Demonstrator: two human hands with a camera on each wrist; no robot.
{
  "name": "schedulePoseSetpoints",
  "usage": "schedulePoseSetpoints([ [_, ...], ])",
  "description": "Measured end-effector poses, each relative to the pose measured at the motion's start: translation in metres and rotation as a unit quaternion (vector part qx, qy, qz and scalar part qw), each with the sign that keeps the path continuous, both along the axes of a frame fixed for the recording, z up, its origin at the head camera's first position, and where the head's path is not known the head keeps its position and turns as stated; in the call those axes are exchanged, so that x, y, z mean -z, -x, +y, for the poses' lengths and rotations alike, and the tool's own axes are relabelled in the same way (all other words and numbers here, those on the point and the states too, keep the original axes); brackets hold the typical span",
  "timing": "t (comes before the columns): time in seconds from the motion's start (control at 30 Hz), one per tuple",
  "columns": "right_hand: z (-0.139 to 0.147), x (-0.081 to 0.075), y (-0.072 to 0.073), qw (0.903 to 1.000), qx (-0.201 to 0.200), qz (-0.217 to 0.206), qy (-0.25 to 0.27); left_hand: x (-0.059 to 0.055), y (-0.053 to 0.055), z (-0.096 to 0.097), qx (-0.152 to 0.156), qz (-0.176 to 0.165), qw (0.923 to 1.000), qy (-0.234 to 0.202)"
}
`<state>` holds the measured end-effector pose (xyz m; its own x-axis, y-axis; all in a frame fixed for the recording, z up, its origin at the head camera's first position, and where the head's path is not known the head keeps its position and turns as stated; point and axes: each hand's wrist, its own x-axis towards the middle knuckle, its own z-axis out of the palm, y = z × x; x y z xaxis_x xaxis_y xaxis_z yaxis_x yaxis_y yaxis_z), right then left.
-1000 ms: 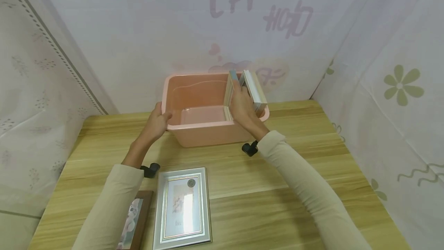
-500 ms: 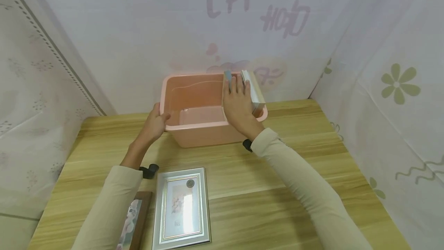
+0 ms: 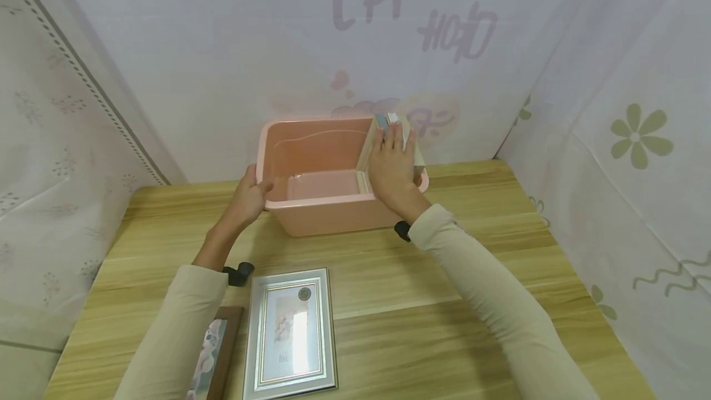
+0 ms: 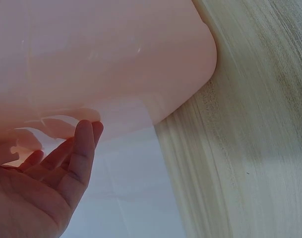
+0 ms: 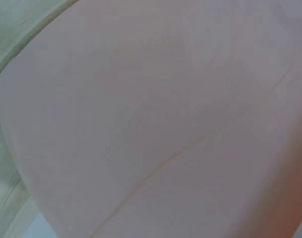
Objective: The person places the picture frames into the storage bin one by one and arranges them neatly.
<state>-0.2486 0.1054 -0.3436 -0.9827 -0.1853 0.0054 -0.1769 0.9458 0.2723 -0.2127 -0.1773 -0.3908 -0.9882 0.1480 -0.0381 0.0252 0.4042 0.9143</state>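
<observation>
A pink plastic bin (image 3: 322, 218) stands at the back of the table, its open top facing up. My left hand (image 3: 248, 199) holds its left rim, thumb on the inside; in the left wrist view the fingers of that hand (image 4: 56, 183) lie along the outer wall (image 4: 116, 59). Several picture frames (image 3: 366, 153) stand on edge in the bin's right end. Across their top edges rests my right hand (image 3: 394, 171), fingers straight, covering much of them. Mostly the bin's outer wall (image 5: 141, 114) fills the right wrist view.
A silver picture frame (image 3: 258, 338) lies flat on the wooden table (image 3: 444, 338) near the front. Left of it, a brown picture frame (image 3: 226, 350) is partly hidden by the left sleeve (image 3: 178, 326). A printed cloth (image 3: 222, 66) hangs behind the bin.
My right hand has gone from reaching in among the frames to lying flat on their tops, lately shifting right. The blue-edged frame has moved closer to the white one. My left hand stays put.
</observation>
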Motion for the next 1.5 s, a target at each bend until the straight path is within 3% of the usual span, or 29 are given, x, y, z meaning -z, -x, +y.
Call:
schedulePoseSetpoints([
  [0.23, 0.007, 0.000, 0.001, 0.9996, -0.004, 0.009, 0.028, 0.001, 0.002, 0.001, -0.006, 0.000, 1.0000, -0.007],
  [0.5, 0.011, -0.004, -0.001, 0.9936, -0.016, 0.024, 0.109, 0.002, 0.002, 0.001, -0.011, 0.006, 0.9999, 0.000],
  [0.8, 0.009, -0.012, -0.026, 0.9734, -0.110, 0.091, 0.179, 0.000, 0.001, 0.001, -0.009, 0.006, 0.9999, 0.001],
  [0.93, 0.005, -0.010, -0.041, 0.9537, -0.171, 0.101, 0.226, 0.001, 0.001, 0.001, -0.010, 0.012, 0.9999, 0.004],
  [1.2, -0.004, 0.003, -0.069, 0.9035, -0.302, 0.126, 0.277, 0.002, 0.002, 0.001, -0.011, 0.010, 0.9999, -0.001],
  [1.5, -0.022, 0.035, -0.090, 0.8407, -0.421, 0.133, 0.314, -0.002, 0.000, 0.001, -0.006, -0.002, 1.0000, -0.001],
])
